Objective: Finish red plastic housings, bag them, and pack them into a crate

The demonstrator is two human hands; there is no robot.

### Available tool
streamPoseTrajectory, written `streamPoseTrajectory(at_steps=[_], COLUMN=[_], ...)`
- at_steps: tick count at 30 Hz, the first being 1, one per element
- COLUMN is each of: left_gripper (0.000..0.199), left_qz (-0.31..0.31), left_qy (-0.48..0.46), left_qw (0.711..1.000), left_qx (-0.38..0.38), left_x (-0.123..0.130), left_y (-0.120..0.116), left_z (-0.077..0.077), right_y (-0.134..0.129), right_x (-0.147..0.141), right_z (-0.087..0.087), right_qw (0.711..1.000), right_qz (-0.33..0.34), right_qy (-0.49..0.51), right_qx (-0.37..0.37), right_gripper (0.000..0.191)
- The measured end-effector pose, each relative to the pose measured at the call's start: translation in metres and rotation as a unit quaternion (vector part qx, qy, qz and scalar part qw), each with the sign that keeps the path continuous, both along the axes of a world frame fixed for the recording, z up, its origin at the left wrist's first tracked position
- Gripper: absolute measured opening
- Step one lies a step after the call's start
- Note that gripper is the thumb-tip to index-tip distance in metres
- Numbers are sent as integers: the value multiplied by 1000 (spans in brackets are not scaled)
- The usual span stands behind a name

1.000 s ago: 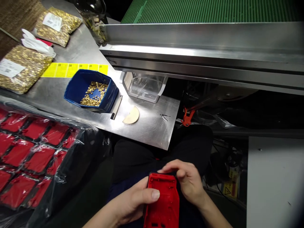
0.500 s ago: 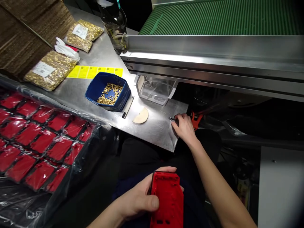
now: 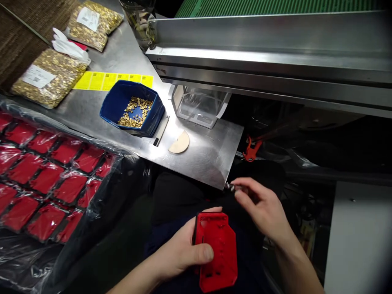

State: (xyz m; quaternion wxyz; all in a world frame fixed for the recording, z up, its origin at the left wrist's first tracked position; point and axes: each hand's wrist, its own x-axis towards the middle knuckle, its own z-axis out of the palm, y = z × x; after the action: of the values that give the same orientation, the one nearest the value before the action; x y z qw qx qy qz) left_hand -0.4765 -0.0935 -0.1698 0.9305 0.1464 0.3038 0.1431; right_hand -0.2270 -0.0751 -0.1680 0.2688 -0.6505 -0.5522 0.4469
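My left hand (image 3: 186, 249) is closed around a red plastic housing (image 3: 219, 253) with a black edge, its thumb pressed on the hollow inner face. Small posts and slots show inside it. Up and to the right, my right hand (image 3: 260, 204) pinches a small, thin metal tool (image 3: 229, 186) between thumb and fingers. Its tip points left, close to the corner of the metal table (image 3: 211, 163); most of it is hidden by the fingers, so its kind is unclear. The two hands are apart, both over my lap.
On the table are a blue bin (image 3: 112, 100) of small brass pieces, a pale disc (image 3: 179, 143), a clear bin (image 3: 199, 107) and yellow labels (image 3: 101, 81). Bags of brass pieces (image 3: 50, 77) lie behind. Plastic-wrapped red parts (image 3: 45, 175) fill the left. An orange-handled clamp (image 3: 251, 150) sits by the table's right edge.
My right hand has lifted a small metal tool off the table's right edge and brought it down toward the housing. My left hand keeps its hold. The camera view has shifted slightly.
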Motion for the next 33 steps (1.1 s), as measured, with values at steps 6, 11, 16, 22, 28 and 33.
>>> streamPoseTrajectory(at_steps=[6, 11, 16, 22, 28, 33], left_gripper=[97, 96, 92, 92, 103, 104], left_qz=[8, -3, -9, -22, -54, -66], left_qy=[-9, 12, 19, 29, 45, 44], left_qw=[1000, 1000, 999, 997, 992, 992], left_qx=[12, 26, 47, 66, 106, 96], left_x=[8, 9, 9, 11, 11, 10], left_y=[1, -2, -3, 0, 2, 2], left_z=[2, 4, 7, 11, 11, 8], right_y=[-32, -37, -41, -43, -39, -27], right_x=[-27, -40, -43, -44, -43, -32], right_z=[47, 40, 42, 46, 55, 61], right_qw=[985, 966, 957, 946, 933, 936], right_qz=[142, 178, 181, 191, 242, 275], right_qy=[-35, -100, -132, -172, -203, -170], right_qx=[91, 160, 186, 195, 173, 136], right_gripper=[21, 18, 15, 16, 19, 27])
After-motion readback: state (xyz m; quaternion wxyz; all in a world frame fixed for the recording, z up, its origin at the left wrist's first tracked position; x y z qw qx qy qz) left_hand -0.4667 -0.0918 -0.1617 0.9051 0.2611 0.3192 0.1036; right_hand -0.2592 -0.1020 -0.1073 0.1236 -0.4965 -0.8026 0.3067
